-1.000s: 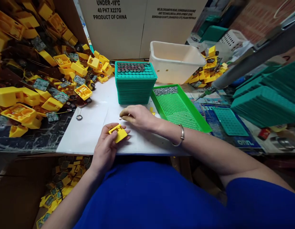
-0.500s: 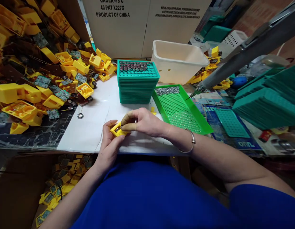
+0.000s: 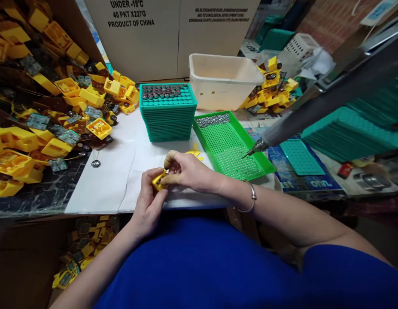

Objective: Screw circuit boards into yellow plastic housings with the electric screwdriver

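In the fingers of my left hand (image 3: 150,208) is a small yellow plastic housing (image 3: 157,183), tilted above the white work surface. My right hand (image 3: 194,172), with tan covers on thumb and forefinger, is closed in a pinch at the housing's open side. Whatever those fingertips hold is hidden. Just beyond lie several flat yellow plastic pieces (image 3: 194,152). A stack of teal trays (image 3: 169,122) stands farther back, its top one partly filled with button cells (image 3: 162,91). Right of it lies a green perforated tray (image 3: 266,168) with small metal screws (image 3: 213,120).
An electric screwdriver (image 3: 282,122) slants in from the right, its tip over the green tray. Yellow housings with circuit boards (image 3: 68,137) heap up at left. One small round speaker (image 3: 95,163) lies on the white surface. A translucent bin (image 3: 224,92) stands behind.
The camera view has shifted, so the bench things appear farther left. The yellow housing has tipped more on edge in my left hand, with my right fingers still pinched at it.
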The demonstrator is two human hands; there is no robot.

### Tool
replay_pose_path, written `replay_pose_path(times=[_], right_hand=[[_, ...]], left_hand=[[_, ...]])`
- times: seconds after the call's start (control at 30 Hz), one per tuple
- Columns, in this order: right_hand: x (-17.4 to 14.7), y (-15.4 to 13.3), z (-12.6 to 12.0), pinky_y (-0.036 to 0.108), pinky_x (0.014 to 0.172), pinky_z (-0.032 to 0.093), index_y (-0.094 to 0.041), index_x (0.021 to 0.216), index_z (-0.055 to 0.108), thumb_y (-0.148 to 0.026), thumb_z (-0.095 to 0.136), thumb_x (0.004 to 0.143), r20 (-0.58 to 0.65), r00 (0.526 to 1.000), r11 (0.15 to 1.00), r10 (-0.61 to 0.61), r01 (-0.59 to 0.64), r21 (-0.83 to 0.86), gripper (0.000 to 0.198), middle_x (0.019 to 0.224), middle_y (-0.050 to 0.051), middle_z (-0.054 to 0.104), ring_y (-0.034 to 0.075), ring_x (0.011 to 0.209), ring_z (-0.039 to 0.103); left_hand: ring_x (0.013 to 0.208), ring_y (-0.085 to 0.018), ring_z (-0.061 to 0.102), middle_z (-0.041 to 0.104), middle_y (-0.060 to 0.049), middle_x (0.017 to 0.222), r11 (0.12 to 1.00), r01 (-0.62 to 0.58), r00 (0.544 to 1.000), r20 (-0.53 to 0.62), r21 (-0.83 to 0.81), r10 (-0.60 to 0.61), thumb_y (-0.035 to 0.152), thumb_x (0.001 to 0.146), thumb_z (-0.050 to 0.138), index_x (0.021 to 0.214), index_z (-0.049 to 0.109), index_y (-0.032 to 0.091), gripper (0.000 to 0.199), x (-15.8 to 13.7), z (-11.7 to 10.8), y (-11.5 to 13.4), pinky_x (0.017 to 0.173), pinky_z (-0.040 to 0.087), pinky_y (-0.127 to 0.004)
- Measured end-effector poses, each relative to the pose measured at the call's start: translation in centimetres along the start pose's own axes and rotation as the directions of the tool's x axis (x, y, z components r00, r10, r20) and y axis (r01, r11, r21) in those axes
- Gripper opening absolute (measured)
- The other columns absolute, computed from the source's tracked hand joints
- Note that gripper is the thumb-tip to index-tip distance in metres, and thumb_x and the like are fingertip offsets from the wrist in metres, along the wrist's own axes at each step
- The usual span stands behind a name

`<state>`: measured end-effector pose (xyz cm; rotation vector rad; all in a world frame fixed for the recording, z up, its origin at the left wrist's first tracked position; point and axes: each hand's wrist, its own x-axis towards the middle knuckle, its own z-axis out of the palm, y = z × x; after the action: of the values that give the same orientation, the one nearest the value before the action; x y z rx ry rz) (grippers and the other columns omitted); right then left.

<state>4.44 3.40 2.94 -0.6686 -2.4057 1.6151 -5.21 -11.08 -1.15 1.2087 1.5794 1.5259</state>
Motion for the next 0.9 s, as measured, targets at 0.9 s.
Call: replay_pose_path(times=[0.9], right_hand=[[-0.7,0.2,1.5,0.024,0.072,0.048,-0.014,0.079,0.070,-0.013,0.069,0.076,-0.137,0.986,0.988,-0.095,0.110,0.105,0.003,0.078,0.001,0.072,0.009,0.071,0.062]], left_hand=[[0.096,-0.018,0.051,0.053,-0.002,0.108,0.947,0.175,0.978,-0.059,-0.268,-0.198,0.026,0.087,0.061,0.121,0.044,0.027,0.038,0.1,0.3,-0.2,0.086,0.041,-0.031]])
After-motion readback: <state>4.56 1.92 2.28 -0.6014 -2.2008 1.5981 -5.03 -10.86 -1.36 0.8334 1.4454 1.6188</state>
